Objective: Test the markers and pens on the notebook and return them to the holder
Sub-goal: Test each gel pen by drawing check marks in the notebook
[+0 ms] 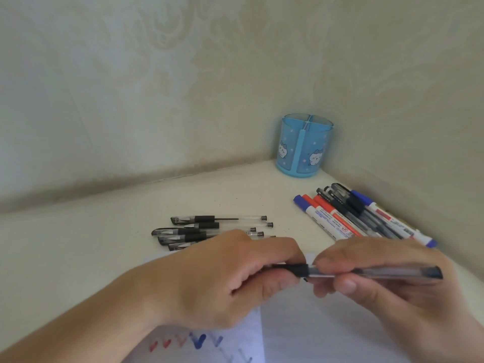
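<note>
I hold a clear-barrelled black pen [366,273] level above the open notebook [309,334]. My left hand [222,281] grips its black cap end and my right hand [387,284] pinches the barrel. The left page bears red and blue tick marks [183,343]. A blue holder [303,145] with cat pictures stands in the far corner, and no pens show above its rim. Several black pens [209,229] lie in a row beyond my left hand. A pile of red, blue and black markers and pens [361,216] lies at the right by the wall.
The pale tabletop [91,244] is bounded by patterned walls at the back and at the right, which meet behind the holder.
</note>
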`<action>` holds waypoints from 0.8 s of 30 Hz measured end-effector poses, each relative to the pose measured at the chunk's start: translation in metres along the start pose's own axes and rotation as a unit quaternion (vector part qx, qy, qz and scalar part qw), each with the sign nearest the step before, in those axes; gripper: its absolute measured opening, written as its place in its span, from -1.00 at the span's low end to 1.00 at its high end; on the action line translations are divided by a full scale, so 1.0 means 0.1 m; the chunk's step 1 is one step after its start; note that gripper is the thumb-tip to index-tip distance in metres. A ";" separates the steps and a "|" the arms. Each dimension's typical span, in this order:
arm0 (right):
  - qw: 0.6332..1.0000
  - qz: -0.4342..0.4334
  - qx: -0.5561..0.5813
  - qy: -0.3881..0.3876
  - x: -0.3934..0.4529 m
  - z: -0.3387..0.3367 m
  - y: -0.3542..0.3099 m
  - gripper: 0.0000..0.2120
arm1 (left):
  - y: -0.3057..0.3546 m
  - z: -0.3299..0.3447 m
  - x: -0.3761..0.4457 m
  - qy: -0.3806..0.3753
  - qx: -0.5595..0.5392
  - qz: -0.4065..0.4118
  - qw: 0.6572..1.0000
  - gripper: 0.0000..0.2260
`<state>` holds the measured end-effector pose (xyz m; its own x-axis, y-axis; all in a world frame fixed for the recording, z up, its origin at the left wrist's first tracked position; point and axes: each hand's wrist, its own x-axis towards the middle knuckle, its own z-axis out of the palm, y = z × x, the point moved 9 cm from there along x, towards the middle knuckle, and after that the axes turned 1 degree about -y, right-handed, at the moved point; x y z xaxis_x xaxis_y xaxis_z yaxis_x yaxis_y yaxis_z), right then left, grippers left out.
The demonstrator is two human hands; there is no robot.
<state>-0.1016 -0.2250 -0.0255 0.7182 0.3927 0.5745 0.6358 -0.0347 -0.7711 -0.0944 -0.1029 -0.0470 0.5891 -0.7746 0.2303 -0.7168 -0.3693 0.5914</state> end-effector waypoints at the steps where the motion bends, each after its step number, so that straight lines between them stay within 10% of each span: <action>1: 1.000 -0.008 -0.013 -0.006 0.01 0.01 -0.02 -0.84 | -0.02 0.00 0.00 -0.001 -0.010 -0.003 1.000 -0.86; 10: 0.986 0.040 0.082 0.139 -0.04 -0.16 0.17 -0.62 | -0.31 -0.06 -0.09 -0.016 -0.017 -0.099 0.995 -0.76; 14: 0.978 0.161 0.046 0.123 -0.04 -0.03 0.41 -0.57 | -0.47 -0.11 -0.15 -0.053 0.151 -0.183 0.970 -0.59; 24: 0.965 0.261 -0.033 0.001 -0.03 0.23 0.55 -0.89 | -0.54 -0.10 -0.17 -0.097 0.152 -0.223 0.958 -0.53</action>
<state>-0.0756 -0.2075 -0.0759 0.9463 0.3031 0.1128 0.2033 -0.2863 -0.9363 -0.0624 -0.0644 -0.0750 0.8020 -0.5760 -0.1584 -0.5036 -0.7945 0.3393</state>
